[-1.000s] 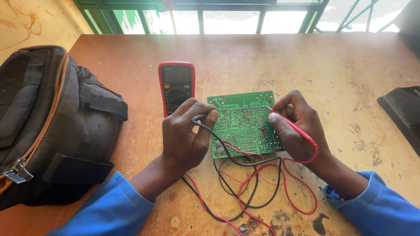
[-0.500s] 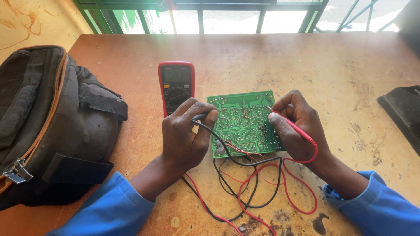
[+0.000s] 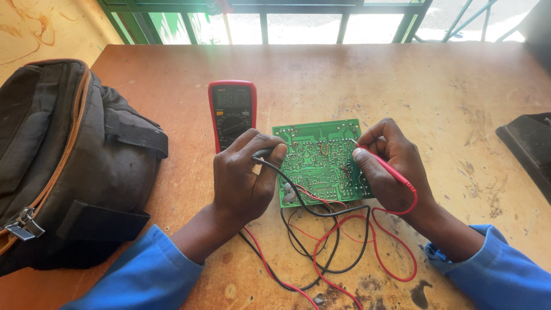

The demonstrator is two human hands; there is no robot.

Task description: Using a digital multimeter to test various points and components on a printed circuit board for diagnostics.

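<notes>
The green circuit board [image 3: 321, 163] is lying flat near the middle of the worn wooden surface [image 3: 402, 86], with bare room stretching beyond its far edge toward the window frame [image 3: 264, 11]. The left hand [image 3: 244, 175] is closing around a black probe [image 3: 265, 152], resting it at the board's left edge. The right hand [image 3: 390, 166] is pinching a red probe [image 3: 383, 166] like a pen, its tip touching the board's right part. Just left of the board, a red-cased multimeter [image 3: 231, 112] is lying face up, touching the left hand's knuckles. Red and black leads [image 3: 333, 241] are looping over the near side between both wrists, crowding that space. A dark backpack [image 3: 69, 161] is filling the left side, and a black object [image 3: 531, 143] is sitting at the right edge.
</notes>
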